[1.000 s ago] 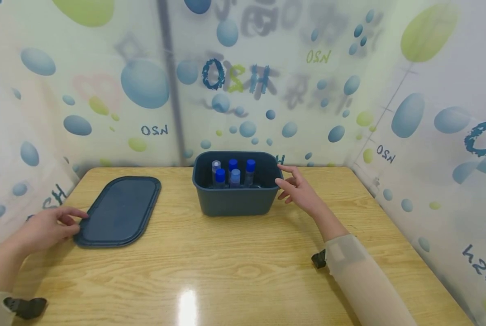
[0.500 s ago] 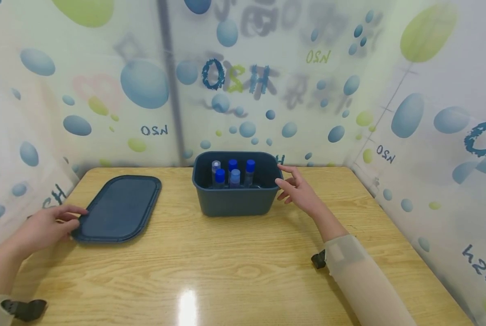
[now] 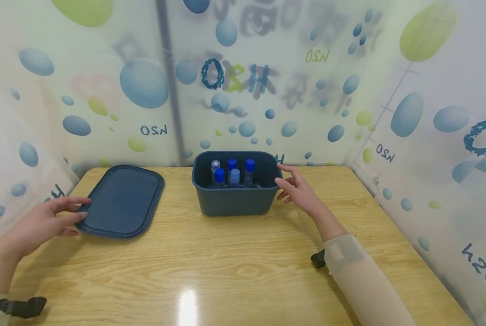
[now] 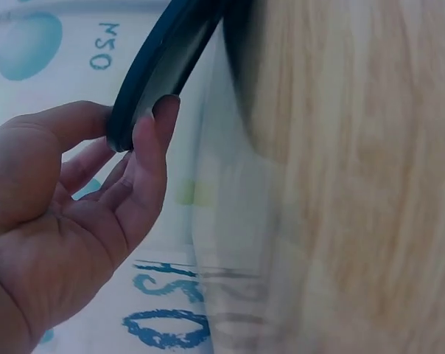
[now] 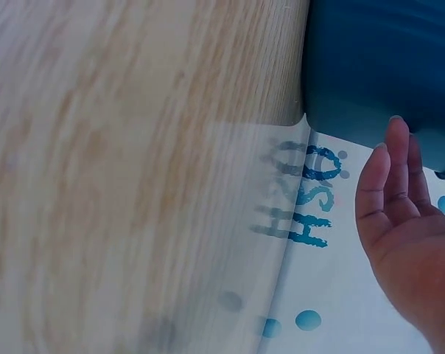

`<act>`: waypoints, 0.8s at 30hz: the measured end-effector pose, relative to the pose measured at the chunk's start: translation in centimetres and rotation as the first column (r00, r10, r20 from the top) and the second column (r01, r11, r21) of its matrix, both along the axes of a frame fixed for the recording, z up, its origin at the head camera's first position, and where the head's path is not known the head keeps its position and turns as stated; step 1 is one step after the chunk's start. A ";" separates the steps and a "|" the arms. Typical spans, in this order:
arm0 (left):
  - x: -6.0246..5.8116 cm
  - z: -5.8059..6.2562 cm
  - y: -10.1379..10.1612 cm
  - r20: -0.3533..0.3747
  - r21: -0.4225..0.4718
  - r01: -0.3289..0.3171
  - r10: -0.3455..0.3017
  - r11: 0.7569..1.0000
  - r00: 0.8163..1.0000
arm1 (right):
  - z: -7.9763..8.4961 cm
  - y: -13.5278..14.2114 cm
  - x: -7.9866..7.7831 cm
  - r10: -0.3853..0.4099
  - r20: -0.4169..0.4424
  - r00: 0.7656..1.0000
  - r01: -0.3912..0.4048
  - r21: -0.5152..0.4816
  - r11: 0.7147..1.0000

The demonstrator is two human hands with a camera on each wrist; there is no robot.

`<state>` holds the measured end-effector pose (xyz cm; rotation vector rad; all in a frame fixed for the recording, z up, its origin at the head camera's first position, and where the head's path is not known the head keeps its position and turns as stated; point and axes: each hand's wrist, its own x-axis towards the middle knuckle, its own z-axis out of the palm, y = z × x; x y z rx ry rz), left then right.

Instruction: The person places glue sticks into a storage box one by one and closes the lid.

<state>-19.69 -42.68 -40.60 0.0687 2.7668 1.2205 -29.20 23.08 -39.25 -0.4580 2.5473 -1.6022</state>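
My left hand [image 3: 43, 224] pinches the near left edge of a dark blue plastic lid [image 3: 122, 201], thumb on top and fingers beneath. In the left wrist view the lid [image 4: 152, 74] is tilted, raised off the wood at the held edge, with its shadow below. A matching dark blue bin [image 3: 235, 202] stands at the back centre. Inside it several small clear bottles [image 3: 249, 173] with blue or pale caps stand upright. My right hand [image 3: 297, 190] rests at the bin's right rim with fairly straight fingers; the right wrist view has its fingertips [image 5: 396, 133] against the bin's side [image 5: 384, 66].
The wooden table [image 3: 210, 267] reaches to a patterned curtain wall [image 3: 243, 113] close behind the bin. More patterned sheeting closes in the left and right sides. Black wrist straps [image 3: 23, 308] sit at both sleeves.
My left hand has lifted the lid's near edge and moved it slightly up and away, with the lid's far end now nearer the back edge. The right hand and the bin stay put.
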 end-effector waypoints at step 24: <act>-0.5 3.8 4.9 -0.208 -0.052 -0.092 0.079 0.994 0.975 | -0.2 -0.1 -0.1 0.001 0.010 1.000 -0.001 -0.020 1.000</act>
